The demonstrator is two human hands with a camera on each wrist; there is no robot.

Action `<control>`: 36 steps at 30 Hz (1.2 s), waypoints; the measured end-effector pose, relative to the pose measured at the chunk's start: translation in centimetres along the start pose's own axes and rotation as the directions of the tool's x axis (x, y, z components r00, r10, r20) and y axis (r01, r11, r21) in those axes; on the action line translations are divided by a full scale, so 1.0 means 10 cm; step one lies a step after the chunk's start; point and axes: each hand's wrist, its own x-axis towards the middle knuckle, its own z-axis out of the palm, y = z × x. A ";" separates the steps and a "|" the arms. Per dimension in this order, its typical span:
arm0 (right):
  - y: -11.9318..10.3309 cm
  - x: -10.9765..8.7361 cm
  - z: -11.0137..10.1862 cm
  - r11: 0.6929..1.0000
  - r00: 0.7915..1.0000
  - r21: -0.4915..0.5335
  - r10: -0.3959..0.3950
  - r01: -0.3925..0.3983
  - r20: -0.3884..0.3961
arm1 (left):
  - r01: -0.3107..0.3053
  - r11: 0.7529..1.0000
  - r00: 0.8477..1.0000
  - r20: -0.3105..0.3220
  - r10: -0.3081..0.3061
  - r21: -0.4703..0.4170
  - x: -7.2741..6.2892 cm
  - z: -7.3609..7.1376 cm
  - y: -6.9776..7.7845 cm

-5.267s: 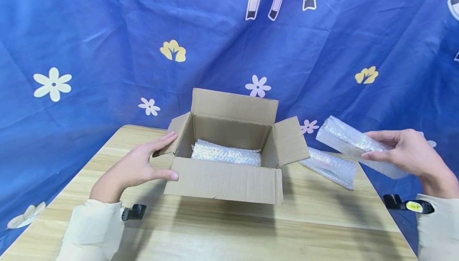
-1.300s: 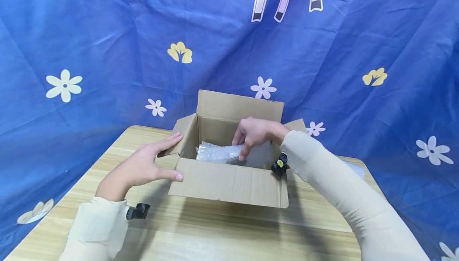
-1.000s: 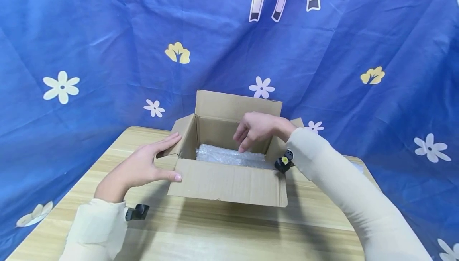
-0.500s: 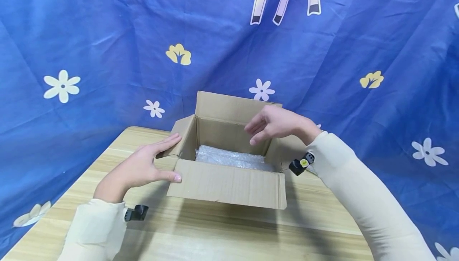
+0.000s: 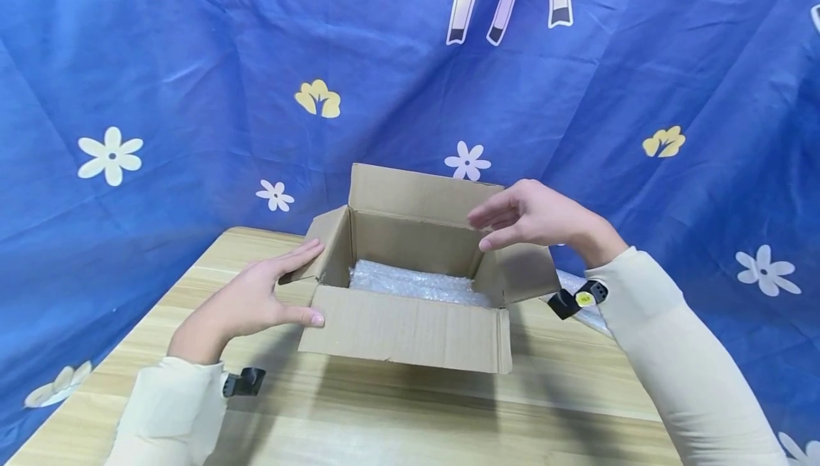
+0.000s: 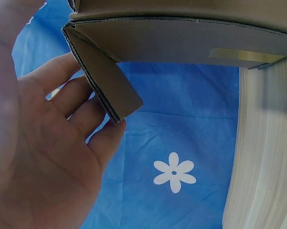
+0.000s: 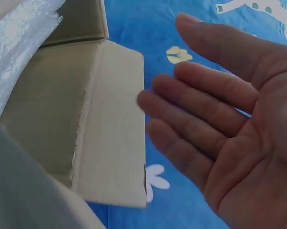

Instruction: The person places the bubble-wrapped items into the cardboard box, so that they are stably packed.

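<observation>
A brown cardboard box (image 5: 403, 329) stands with its flaps spread on the table. Inside it lie rolls of bubble wrap (image 5: 410, 283); the front flap hides their lower part, and what they wrap, if anything, cannot be told. My left hand (image 5: 246, 302) grips the box at its left front corner, thumb on the front flap and fingers at the left flap (image 6: 105, 78). Over the right flap (image 5: 522, 272) hovers my right hand (image 5: 538, 217), holding nothing. In the right wrist view its fingers (image 7: 196, 107) are loosely extended, apart from the cardboard.
Another piece of bubble wrap (image 5: 570, 282) lies on the wooden table (image 5: 359, 416) right of the box, partly covered by the right wrist and its black strap mount (image 5: 576, 299). A blue patterned cloth (image 5: 192, 96) hangs behind the table.
My right hand brought a bubble wrap roll from the right into the box and let it go. It has since risen and moved right, out over the right flap. The left hand stays put.
</observation>
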 end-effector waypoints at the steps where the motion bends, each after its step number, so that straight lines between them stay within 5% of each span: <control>1: 0.01 -0.03 -0.02 1.000 1.000 0.004 0.003 -0.003 -0.013 | 0.001 1.000 1.000 0.001 -0.001 0.000 0.00 0.00 0.00; 13: 0.18 -0.41 -0.27 0.999 0.997 -0.029 -0.017 0.015 -0.071 | -0.005 1.000 1.000 -0.001 0.005 0.009 0.01 0.01 0.01; 26: 0.45 -0.76 -0.36 0.992 0.974 0.027 0.126 -0.123 -0.189 | 0.002 1.000 1.000 -0.003 -0.001 0.015 0.00 0.01 0.00; 36: 0.88 -1.01 -0.36 0.981 0.945 0.056 0.191 -0.183 -0.265 | -0.007 1.000 1.000 -0.008 0.007 0.013 -0.01 0.02 0.00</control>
